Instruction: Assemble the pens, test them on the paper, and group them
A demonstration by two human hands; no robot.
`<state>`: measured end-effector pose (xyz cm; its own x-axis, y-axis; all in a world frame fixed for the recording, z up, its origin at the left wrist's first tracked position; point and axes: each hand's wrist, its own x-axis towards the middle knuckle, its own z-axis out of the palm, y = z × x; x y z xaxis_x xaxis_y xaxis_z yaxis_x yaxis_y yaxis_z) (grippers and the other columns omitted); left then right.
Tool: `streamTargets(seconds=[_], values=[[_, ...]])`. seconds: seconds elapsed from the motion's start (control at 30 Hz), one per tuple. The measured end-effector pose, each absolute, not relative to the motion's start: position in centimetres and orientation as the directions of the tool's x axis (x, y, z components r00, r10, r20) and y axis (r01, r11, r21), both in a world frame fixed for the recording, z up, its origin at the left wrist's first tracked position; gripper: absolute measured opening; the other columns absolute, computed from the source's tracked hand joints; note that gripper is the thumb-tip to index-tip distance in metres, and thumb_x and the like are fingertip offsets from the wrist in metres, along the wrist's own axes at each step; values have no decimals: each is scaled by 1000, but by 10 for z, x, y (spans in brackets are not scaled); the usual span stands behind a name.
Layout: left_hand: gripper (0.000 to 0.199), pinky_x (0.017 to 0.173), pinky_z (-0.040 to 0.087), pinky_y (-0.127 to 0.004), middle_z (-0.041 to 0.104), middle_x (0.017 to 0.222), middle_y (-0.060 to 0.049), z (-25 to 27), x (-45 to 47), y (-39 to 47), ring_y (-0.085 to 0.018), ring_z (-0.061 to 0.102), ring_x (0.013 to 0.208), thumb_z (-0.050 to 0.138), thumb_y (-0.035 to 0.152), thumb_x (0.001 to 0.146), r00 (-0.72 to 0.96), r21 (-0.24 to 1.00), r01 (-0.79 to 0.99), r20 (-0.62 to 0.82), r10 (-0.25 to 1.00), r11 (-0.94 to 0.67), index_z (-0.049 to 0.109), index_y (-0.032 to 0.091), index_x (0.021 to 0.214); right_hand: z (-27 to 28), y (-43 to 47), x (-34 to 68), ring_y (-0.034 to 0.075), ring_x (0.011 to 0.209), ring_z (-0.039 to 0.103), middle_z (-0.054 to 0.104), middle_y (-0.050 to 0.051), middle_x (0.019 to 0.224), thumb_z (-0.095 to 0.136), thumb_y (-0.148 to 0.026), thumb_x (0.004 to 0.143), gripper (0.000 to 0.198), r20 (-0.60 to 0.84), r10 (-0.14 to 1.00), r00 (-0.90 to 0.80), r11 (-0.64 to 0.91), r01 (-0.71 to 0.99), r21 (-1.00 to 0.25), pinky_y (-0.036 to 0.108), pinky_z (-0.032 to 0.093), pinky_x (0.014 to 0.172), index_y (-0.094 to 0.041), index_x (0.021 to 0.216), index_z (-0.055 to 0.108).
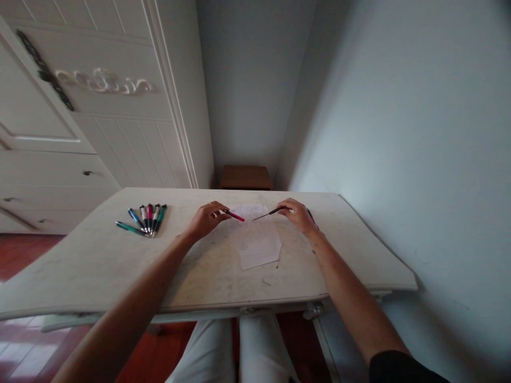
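Note:
My left hand (210, 217) pinches a pink pen barrel (238, 217) with a dark end, held over the sheet. Opposite it, my right hand (297, 213) is closed on a dark pen piece (276, 210). A thin rod (260, 216), which looks like an ink refill, sticks out of that piece toward the pink barrel; the two are apart. Beneath both lies a torn-edged sheet of paper (259, 247) with faint writing. Partly hidden behind my right wrist is a dark and pink pen-like thing (312, 217) on the table.
Several click pens (148, 217) lie fanned out on the left of the white table (207, 282). A white cabinet (175, 106) rises at the back left, a wall (399, 133) stands at the right, and a brown wooden box-like piece (245, 176) sits beyond the far edge.

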<state>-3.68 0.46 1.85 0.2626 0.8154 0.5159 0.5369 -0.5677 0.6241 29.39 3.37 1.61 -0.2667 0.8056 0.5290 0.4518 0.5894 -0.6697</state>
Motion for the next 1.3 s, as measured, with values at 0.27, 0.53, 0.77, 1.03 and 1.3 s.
streamTargets(seconds=[0.27,0.53,0.77,1.03,1.3], values=[[42,59,52,-25,71,78,-8,19,-34,2,-15,63,63,67,56,77,140,728,504,462,876,-464,72,15,86,11,40,298,21,86,64,70,6,89,69,-40,77,21,511,834,-208,551,371,-748,35,50,80,-23,86,74],[38,52,49,-22,70,69,-6,14,-33,3,-15,65,60,67,49,79,92,844,373,381,920,-386,70,13,89,12,40,302,18,72,64,71,5,84,74,-42,70,29,381,916,-126,401,260,-878,32,52,69,-19,88,72],[37,60,52,-25,74,79,-8,13,-29,-1,-17,68,68,69,46,76,94,843,379,376,922,-383,70,13,93,18,32,305,17,71,63,71,4,81,71,-40,72,28,350,920,-175,389,313,-866,31,51,68,-18,88,72],[29,67,54,-29,75,88,-7,11,-31,0,-18,67,72,64,38,75,170,750,502,403,899,-431,72,15,91,15,30,310,19,74,66,74,6,84,69,-37,74,23,298,897,-327,424,445,-789,33,51,73,-18,85,75],[27,89,51,-35,74,97,-5,14,-32,-4,-23,66,93,59,25,73,291,551,700,361,886,-454,72,19,96,21,28,314,19,74,66,74,6,84,72,-38,71,26,254,909,-331,385,432,-816,32,51,72,-17,86,75]])
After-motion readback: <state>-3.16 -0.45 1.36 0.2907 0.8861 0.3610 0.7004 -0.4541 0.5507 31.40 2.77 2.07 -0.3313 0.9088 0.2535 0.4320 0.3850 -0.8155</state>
